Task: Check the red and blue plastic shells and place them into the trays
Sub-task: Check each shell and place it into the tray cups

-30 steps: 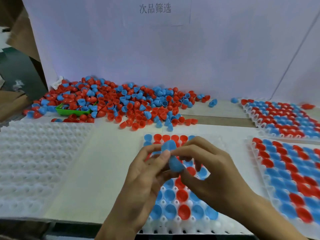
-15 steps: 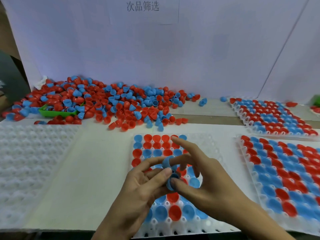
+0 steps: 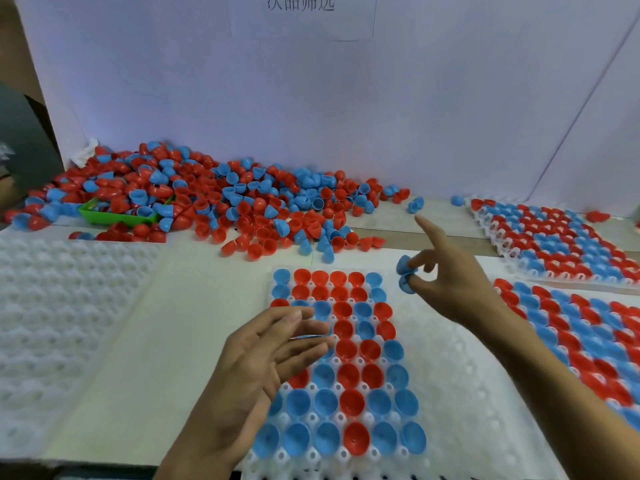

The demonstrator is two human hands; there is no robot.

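1. Your right hand (image 3: 460, 289) pinches two small blue plastic half-shells (image 3: 405, 277), one above the other, between thumb and middle fingers, with the forefinger pointing out toward 11 o'clock. They hang over the upper right part of the white dimpled plastic tray in front of you (image 3: 460, 393).
2. Your left hand (image 3: 256, 362) holds nothing: palm turned inward, fingers straight and loosely spread, above the tray's left edge.
3. Four trays show. The middle one is filled over its left half only. Two trays filled with red and blue shells (image 3: 568, 327) lie at 3 o'clock and 2 o'clock. One bare white tray (image 3: 65, 306) lies at 9 o'clock.
4. One loose heap of red and blue shells (image 3: 221, 202) sits at 11 o'clock on the surface (image 3: 162, 341), too many to count. One small green plastic tray (image 3: 114, 216) lies half buried in it.
5. Your left hand covers several shells in the middle tray, so its full count cannot be given.
6. The right-hand trays run off the frame edge. The printed sign (image 3: 300, 2) at 12 o'clock is cut off.
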